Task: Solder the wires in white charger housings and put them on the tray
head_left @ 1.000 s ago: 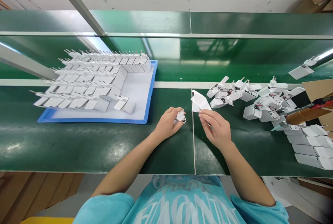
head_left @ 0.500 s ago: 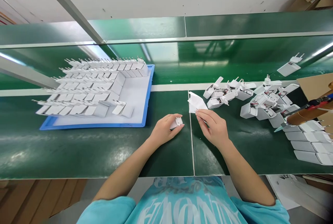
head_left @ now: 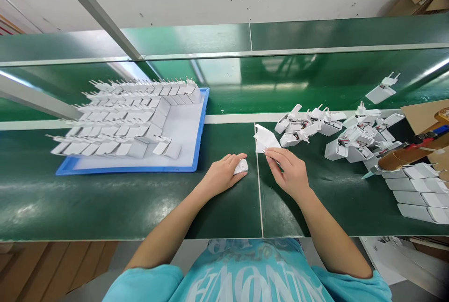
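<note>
My left hand (head_left: 222,174) rests on the green bench (head_left: 122,203) with its fingers curled round a small white plug part (head_left: 241,166). Just right of it, my right hand (head_left: 289,171) pinches the lower corner of a white sheet of paper (head_left: 264,139) that stands up from the bench. A pile of open white charger housings (head_left: 336,133) lies beyond the right hand. To the far left stands a blue tray (head_left: 199,138) filled with rows of white chargers (head_left: 122,114), prongs pointing left.
Closed white charger bodies (head_left: 417,189) lie in a row at the right edge. A brown tool with a metal tip (head_left: 403,157) lies over them, next to cardboard (head_left: 421,114). One charger (head_left: 380,91) sits alone on the glossy belt (head_left: 280,82) behind. A metal strut (head_left: 91,9) crosses the upper left.
My left hand has turned the plug part so its prongs no longer show and has lowered it to the bench. The lone charger on the belt has drifted left.
</note>
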`<state>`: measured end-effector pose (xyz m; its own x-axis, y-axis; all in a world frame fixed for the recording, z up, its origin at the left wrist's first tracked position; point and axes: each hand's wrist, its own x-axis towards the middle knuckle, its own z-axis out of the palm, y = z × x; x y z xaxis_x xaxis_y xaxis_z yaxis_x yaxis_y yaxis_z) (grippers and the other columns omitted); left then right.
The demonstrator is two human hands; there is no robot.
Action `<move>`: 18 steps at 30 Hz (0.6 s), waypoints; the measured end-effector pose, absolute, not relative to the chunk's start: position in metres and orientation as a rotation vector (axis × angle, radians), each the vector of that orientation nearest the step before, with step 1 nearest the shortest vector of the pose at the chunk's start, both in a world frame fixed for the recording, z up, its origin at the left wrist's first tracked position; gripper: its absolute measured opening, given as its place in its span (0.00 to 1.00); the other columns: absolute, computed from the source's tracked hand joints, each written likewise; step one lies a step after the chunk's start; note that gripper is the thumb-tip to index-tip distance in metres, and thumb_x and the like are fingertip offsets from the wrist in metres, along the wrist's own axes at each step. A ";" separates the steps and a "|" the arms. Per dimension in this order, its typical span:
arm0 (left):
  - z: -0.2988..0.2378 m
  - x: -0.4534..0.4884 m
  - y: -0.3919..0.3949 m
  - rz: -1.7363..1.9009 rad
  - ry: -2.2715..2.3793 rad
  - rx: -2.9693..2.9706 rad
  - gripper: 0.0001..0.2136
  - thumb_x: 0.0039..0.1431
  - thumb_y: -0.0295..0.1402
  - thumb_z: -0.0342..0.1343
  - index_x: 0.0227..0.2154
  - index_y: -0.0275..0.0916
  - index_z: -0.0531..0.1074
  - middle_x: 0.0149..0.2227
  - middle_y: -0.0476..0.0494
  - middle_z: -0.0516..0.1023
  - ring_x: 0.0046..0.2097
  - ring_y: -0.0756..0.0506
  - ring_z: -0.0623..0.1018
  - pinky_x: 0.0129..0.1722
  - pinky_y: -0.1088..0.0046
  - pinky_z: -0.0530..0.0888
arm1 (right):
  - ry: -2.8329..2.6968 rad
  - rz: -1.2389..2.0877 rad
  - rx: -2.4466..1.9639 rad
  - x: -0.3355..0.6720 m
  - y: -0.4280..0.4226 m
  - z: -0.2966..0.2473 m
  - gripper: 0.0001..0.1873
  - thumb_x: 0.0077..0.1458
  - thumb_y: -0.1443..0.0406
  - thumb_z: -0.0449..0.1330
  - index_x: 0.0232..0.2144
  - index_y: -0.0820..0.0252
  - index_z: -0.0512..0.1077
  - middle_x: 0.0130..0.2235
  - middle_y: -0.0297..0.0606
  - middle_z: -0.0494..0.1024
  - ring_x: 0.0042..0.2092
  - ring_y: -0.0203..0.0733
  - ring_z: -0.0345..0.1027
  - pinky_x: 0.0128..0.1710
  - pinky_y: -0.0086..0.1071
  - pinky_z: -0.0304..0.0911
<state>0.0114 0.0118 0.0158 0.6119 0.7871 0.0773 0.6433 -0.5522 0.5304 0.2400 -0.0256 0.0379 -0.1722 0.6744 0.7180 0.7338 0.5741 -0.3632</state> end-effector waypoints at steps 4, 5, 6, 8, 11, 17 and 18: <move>0.015 0.009 0.014 0.681 1.145 1.692 0.23 0.61 0.49 0.54 0.53 0.41 0.63 0.43 0.42 0.76 0.35 0.46 0.78 0.33 0.70 0.75 | -1.880 -0.096 -1.147 0.240 -0.024 0.037 0.14 0.58 0.74 0.57 0.46 0.56 0.71 0.40 0.39 0.82 0.42 0.39 0.78 0.42 0.30 0.74; 0.017 0.008 0.015 0.729 1.127 1.486 0.26 0.61 0.52 0.52 0.54 0.40 0.62 0.41 0.43 0.76 0.34 0.47 0.78 0.30 0.72 0.75 | -1.879 -0.105 -1.147 0.240 -0.024 0.036 0.14 0.58 0.74 0.57 0.46 0.57 0.71 0.40 0.39 0.82 0.42 0.39 0.78 0.42 0.30 0.74; 0.020 0.006 0.016 0.762 1.100 1.305 0.27 0.61 0.54 0.50 0.55 0.40 0.62 0.39 0.43 0.76 0.33 0.46 0.78 0.27 0.72 0.74 | -1.879 -0.114 -1.147 0.240 -0.023 0.036 0.14 0.58 0.73 0.57 0.46 0.57 0.71 0.40 0.39 0.82 0.42 0.39 0.78 0.42 0.30 0.74; 0.026 0.005 0.019 0.787 1.042 1.056 0.30 0.60 0.57 0.48 0.55 0.38 0.63 0.36 0.41 0.76 0.33 0.45 0.78 0.24 0.72 0.73 | -1.886 -0.131 -1.145 0.240 -0.023 0.035 0.14 0.58 0.74 0.57 0.46 0.57 0.71 0.39 0.40 0.82 0.41 0.39 0.78 0.42 0.30 0.74; 0.032 0.004 0.022 0.794 1.003 0.940 0.30 0.58 0.59 0.47 0.52 0.38 0.66 0.35 0.39 0.76 0.33 0.43 0.78 0.23 0.71 0.71 | -1.909 -0.152 -1.139 0.241 -0.022 0.034 0.13 0.58 0.74 0.58 0.46 0.58 0.71 0.39 0.40 0.82 0.41 0.40 0.78 0.40 0.30 0.74; 0.037 -0.010 0.028 0.978 1.267 1.249 0.26 0.58 0.54 0.53 0.51 0.41 0.62 0.39 0.43 0.75 0.37 0.45 0.77 0.33 0.71 0.74 | -1.930 -0.205 -1.136 0.242 -0.020 0.034 0.11 0.58 0.73 0.59 0.43 0.60 0.71 0.38 0.39 0.82 0.38 0.39 0.78 0.39 0.29 0.73; 0.039 -0.016 0.030 1.025 1.376 1.387 0.25 0.58 0.52 0.54 0.51 0.42 0.61 0.40 0.44 0.75 0.37 0.45 0.77 0.34 0.71 0.73 | -1.934 -0.208 -1.135 0.242 -0.019 0.034 0.11 0.58 0.73 0.59 0.43 0.60 0.72 0.38 0.39 0.82 0.38 0.39 0.78 0.40 0.29 0.72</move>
<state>-0.0162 0.0296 0.0394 0.0358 0.9987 -0.0363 0.2511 0.0262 0.9676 0.2421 -0.0191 0.0337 -0.2160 0.6337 0.7428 0.7775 0.5718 -0.2619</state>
